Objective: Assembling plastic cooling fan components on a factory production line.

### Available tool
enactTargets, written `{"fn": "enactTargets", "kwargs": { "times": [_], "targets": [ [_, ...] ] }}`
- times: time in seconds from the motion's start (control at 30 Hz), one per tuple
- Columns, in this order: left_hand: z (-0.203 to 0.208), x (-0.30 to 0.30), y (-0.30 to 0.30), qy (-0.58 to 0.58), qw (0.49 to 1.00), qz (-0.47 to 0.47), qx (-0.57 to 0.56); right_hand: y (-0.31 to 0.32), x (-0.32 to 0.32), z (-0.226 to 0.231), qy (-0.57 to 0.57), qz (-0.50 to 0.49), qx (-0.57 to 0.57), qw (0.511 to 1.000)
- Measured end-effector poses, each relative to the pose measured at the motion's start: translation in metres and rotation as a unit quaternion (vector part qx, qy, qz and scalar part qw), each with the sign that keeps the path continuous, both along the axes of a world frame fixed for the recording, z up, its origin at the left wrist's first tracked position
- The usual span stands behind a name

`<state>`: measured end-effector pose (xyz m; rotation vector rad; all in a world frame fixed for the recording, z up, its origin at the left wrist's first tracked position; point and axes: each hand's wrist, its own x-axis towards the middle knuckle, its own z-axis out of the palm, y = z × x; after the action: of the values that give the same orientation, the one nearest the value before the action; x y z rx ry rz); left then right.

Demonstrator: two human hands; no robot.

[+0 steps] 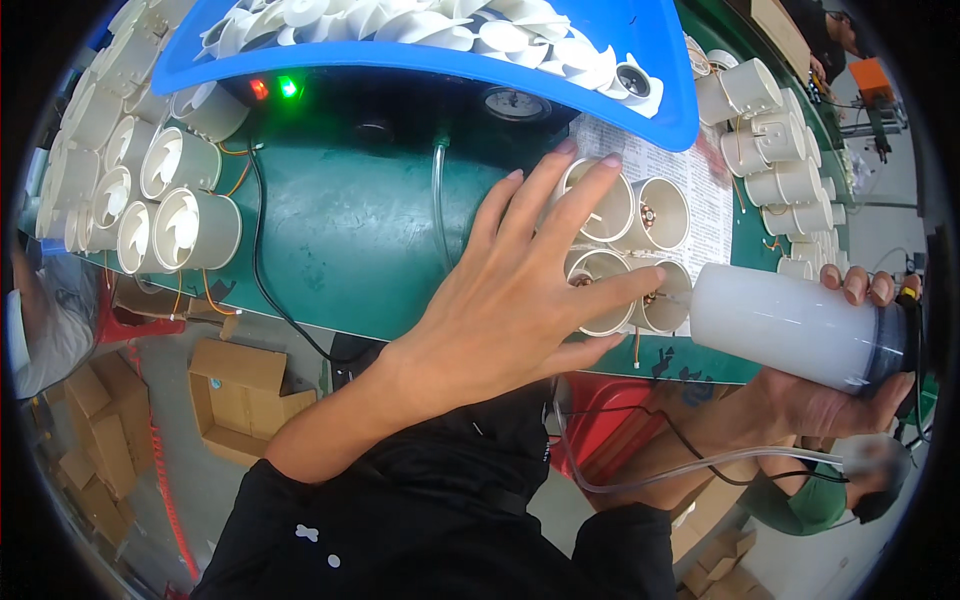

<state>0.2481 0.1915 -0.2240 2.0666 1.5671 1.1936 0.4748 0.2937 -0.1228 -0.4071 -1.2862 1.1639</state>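
My left hand point(500, 300) lies with fingers spread across two pairs of cream twin-barrel plastic housings point(668, 205). Its middle fingers reach over the far pair. The index finger stretches across the near pair, with the thumb low at that pair's near side. Small copper-coloured windings show inside some barrels. My right hand point(825, 400) is closed round a large dispensing syringe point(785, 325), its barrel filled with something white and translucent. Held nearly level, the syringe points left, its thin tip at the near right barrel beside my index fingertip. Whether the tip touches is unclear.
Behind stands a black box point(375, 110) with lights and a gauge, under a blue tray point(430, 55) of white fan impellers. Similar housings point(200, 230) crowd both sides. Newspaper point(715, 215) covers part of the green table. A clear tube point(690, 468) and black cable trail below the syringe.
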Motion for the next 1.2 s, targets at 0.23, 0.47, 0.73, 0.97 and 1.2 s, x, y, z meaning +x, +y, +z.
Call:
{"fn": "enactTargets", "kwargs": {
  "times": [0.23,0.47,0.73,0.97,1.2],
  "targets": [
    [-0.001,0.001,0.001,0.0,1.0,0.002,0.008,0.001,0.0,0.004,-0.016,0.039,0.02,0.999],
    [-0.001,0.001,0.002,-0.006,1.0,0.001,0.011,0.002,0.0,0.004,-0.014,0.025,0.014,0.999],
    [-0.002,0.001,0.002,-0.005,1.0,0.002,0.016,0.002,0.0,0.003,-0.012,0.012,0.008,1.0],
    [-0.002,0.001,0.001,-0.01,1.0,-0.002,0.015,-0.003,0.002,0.007,0.008,-0.041,0.003,0.999],
    [0.004,-0.006,-0.007,-0.043,0.994,0.069,0.075,-0.015,0.061,0.028,0.129,0.023,0.05,0.99]
  ]
}}
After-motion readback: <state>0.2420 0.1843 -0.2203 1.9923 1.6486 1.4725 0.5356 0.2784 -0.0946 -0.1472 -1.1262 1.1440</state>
